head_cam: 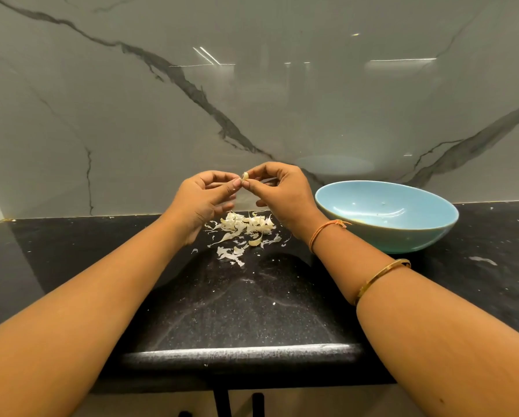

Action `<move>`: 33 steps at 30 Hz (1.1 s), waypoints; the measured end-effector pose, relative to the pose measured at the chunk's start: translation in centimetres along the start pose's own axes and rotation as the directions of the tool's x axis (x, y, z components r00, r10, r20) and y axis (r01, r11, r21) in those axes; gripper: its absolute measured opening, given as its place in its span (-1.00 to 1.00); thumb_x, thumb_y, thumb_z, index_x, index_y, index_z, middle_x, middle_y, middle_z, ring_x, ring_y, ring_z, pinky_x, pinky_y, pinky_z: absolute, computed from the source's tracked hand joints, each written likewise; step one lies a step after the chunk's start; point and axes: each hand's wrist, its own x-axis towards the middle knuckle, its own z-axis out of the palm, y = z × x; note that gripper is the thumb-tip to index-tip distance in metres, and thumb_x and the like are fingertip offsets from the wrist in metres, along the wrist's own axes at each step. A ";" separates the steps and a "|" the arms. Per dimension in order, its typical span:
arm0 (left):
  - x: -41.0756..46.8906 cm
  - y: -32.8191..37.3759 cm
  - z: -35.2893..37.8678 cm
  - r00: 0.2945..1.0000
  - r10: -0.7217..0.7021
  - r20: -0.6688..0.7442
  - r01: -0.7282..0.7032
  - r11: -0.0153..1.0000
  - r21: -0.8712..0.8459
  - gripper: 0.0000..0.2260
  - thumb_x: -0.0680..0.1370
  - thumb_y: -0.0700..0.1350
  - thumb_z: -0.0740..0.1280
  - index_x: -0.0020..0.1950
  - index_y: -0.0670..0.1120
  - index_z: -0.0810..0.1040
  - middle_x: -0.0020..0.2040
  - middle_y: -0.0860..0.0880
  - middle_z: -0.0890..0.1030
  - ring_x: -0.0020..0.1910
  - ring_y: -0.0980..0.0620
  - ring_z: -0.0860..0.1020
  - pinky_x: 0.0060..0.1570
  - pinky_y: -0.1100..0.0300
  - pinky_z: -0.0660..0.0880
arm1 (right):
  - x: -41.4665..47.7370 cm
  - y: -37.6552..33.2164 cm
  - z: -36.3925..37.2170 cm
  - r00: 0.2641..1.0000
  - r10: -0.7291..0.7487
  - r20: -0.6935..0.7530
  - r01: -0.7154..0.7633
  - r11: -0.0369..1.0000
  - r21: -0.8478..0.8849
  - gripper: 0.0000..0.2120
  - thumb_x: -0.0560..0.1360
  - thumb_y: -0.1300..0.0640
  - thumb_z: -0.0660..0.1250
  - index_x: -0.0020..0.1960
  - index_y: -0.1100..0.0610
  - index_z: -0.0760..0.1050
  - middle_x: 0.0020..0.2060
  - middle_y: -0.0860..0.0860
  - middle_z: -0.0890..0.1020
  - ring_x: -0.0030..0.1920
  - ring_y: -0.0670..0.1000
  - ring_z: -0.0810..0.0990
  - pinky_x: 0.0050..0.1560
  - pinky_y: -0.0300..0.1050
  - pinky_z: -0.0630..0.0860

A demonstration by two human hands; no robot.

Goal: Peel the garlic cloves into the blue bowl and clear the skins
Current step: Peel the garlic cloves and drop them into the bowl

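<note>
A small pale garlic clove is held in the air above the counter, pinched between the fingertips of my left hand and my right hand. Below the hands a heap of white garlic skins lies scattered on the black counter, with one clove-like curved piece among them. The blue bowl stands to the right of my right wrist; something pale lies low inside it, mostly hidden by the rim.
The black speckled counter runs to a rounded front edge near me. A grey marble wall closes the back. Small white flecks dot the counter at the right.
</note>
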 end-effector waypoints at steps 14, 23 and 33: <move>-0.3 0.0 0.4 0.975 0.220 -0.039 -0.213 0.967 0.143 -0.92 0.48 -0.30 0.39 -0.17 -0.14 0.62 -0.22 -0.12 0.65 -0.25 0.08 0.62 -0.18 0.34 0.56 | 0.2 0.8 0.5 0.957 -0.290 0.008 0.271 0.885 -0.378 -0.89 0.45 0.19 0.41 -0.08 0.23 0.65 -0.21 0.12 0.68 -0.21 0.10 0.62 -0.14 0.10 0.57; -0.4 0.0 0.4 0.969 0.247 -0.033 -0.232 0.943 0.239 -0.92 0.48 -0.29 0.39 -0.17 -0.13 0.61 -0.21 -0.12 0.65 -0.27 0.11 0.62 -0.14 0.30 0.59 | 0.2 0.8 0.5 0.929 -0.370 0.020 0.343 0.837 -0.427 -0.90 0.43 0.25 0.41 -0.11 0.28 0.65 -0.21 0.17 0.67 -0.22 0.15 0.61 -0.18 0.13 0.57; -0.3 -0.1 0.5 0.972 0.226 -0.058 -0.205 0.946 0.249 -0.90 0.52 -0.26 0.34 -0.18 -0.13 0.56 -0.23 -0.11 0.61 -0.27 0.09 0.56 -0.21 0.37 0.56 | 0.0 0.6 0.4 0.934 -0.357 0.031 0.346 0.876 -0.337 -0.89 0.45 0.27 0.40 -0.06 0.28 0.64 -0.21 0.16 0.67 -0.26 0.10 0.61 -0.18 0.08 0.59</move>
